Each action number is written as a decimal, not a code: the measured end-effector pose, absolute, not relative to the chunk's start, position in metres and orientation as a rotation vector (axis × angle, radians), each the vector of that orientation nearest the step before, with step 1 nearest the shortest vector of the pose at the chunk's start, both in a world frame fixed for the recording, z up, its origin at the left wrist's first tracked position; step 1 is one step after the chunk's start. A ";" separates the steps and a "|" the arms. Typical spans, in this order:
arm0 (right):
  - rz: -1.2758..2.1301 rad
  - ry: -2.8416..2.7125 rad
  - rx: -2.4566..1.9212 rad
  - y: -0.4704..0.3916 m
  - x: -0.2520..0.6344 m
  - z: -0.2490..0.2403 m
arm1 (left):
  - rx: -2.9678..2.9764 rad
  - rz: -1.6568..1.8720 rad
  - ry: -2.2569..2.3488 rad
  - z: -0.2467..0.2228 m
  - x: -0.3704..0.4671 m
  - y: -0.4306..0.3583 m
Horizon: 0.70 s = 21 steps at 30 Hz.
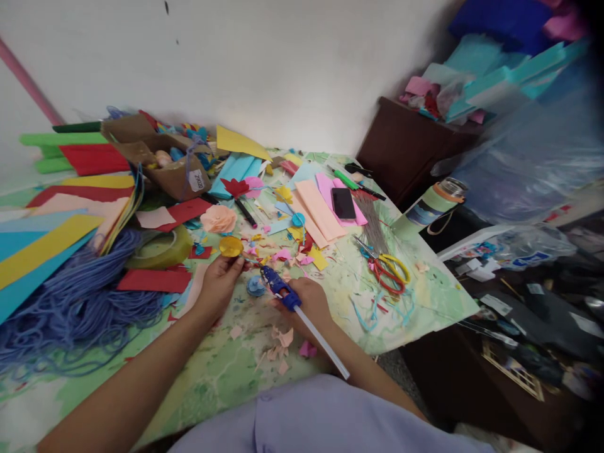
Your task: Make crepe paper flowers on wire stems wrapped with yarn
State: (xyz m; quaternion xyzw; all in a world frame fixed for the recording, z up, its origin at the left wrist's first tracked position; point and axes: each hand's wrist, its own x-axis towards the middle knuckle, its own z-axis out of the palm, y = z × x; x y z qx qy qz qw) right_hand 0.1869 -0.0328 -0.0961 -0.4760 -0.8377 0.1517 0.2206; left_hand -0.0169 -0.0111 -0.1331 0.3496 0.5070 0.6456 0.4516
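My left hand [221, 283] is closed, its fingers pinched on a yellow paper flower [231, 246] just above the table. Wrapped round a blue glue gun [280, 286] is my right hand [306, 302]; a long white glue stick [323, 344] sticks out of the gun's back end. The gun's nozzle points toward the fingertips of my left hand. Between and just beyond the hands lies a blue paper flower [256, 285]. A peach paper flower [218, 219] rests behind my left hand.
Blue cord [85, 296], a tape roll [163, 247] and a cardboard box [177, 179] lie left. Scissors [387, 274], thin wires [370, 220] and a phone [343, 204] are right. A bottle [436, 201] stands past the table's right edge. Paper scraps [282, 336] litter the front.
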 end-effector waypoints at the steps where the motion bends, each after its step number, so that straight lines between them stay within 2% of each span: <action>1: 0.378 -2.319 -1.309 -0.033 0.191 -0.096 | 0.854 1.605 1.249 -0.133 -0.017 -0.010; 5: 0.191 -2.278 -1.363 -0.032 0.220 -0.095 | 0.812 1.636 1.236 -0.134 -0.018 -0.008; 11: -0.061 -2.170 -1.704 -0.021 0.265 -0.095 | 0.764 1.663 1.203 -0.134 -0.017 -0.007; 21: -0.029 -2.057 -1.884 -0.008 0.288 -0.118 | 0.757 1.721 1.147 -0.133 -0.017 -0.004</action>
